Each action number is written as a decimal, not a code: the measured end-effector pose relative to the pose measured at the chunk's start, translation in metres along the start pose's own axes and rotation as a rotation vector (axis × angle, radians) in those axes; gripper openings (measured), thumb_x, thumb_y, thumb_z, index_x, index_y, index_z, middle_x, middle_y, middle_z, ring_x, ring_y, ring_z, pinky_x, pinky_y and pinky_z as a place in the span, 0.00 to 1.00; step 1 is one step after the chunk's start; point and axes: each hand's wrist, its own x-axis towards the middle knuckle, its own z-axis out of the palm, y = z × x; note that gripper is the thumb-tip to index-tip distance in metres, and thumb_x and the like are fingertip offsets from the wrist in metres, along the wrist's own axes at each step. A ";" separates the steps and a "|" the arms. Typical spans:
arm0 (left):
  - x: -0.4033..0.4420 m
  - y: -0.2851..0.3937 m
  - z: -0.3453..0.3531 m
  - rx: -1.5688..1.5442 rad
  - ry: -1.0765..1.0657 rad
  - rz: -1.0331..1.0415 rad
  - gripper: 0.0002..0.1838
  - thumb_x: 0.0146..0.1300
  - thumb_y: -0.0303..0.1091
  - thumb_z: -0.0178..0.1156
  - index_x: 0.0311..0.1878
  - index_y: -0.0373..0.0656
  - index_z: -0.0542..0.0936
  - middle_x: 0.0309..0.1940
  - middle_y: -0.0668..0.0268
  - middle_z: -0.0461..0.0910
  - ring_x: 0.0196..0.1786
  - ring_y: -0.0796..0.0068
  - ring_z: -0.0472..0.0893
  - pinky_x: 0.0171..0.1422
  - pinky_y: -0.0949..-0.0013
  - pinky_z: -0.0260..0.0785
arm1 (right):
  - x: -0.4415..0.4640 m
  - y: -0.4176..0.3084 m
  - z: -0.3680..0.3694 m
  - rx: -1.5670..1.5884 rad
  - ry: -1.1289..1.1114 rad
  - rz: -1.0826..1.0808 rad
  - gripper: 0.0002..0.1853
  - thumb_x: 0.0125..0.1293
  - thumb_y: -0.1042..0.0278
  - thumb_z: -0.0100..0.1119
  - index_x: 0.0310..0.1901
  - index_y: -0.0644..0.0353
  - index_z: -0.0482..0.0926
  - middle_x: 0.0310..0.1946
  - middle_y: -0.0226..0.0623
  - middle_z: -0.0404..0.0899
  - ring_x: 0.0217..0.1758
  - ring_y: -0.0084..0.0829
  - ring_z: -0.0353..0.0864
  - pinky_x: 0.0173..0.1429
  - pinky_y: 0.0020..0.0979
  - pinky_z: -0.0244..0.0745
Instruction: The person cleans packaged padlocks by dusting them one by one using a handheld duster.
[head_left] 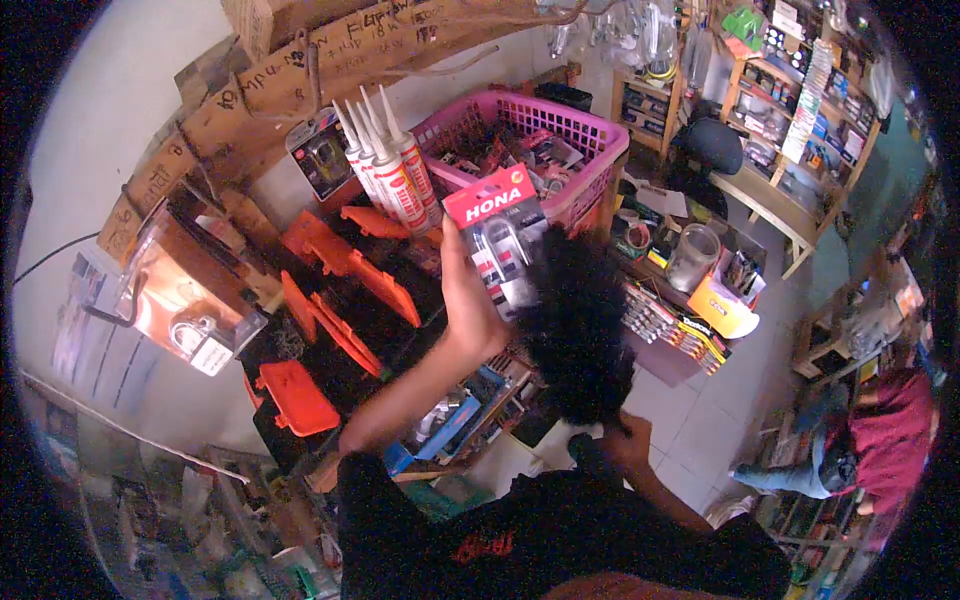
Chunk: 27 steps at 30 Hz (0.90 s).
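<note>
My left hand point(475, 310) is raised near the centre, its fingers closed on a red and white blister pack point(497, 235) marked HONA. A shiny curved metal part shows through the clear front. To the right of the pack, a fluffy black duster point(580, 325) stands upright and touches or overlaps its edge. Low behind the duster, my right hand point(628, 440) is wrapped round its lower end; the handle is mostly hidden. White sealant tubes with pointed nozzles point(390, 170) stand just left of the pack. Behind it is a pink basket point(585, 195) full of small packs.
Orange plastic cases point(300, 398) lie at the left, near a clear box with a padlock point(200, 335). A glass jar point(693, 255) and a yellow box point(722, 302) sit on the right counter. A person in red point(895, 440) is at the far right. Shelves point(770, 75) stand behind.
</note>
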 end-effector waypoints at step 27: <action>-0.015 -0.006 0.012 0.041 -0.012 -0.298 0.33 0.59 0.65 0.41 0.55 0.48 0.69 0.45 0.65 0.76 0.45 0.67 0.77 0.53 0.59 0.68 | 0.034 -0.030 -0.040 -0.243 0.005 -0.203 0.05 0.51 0.72 0.55 0.24 0.65 0.74 0.15 0.43 0.70 0.18 0.38 0.71 0.25 0.32 0.63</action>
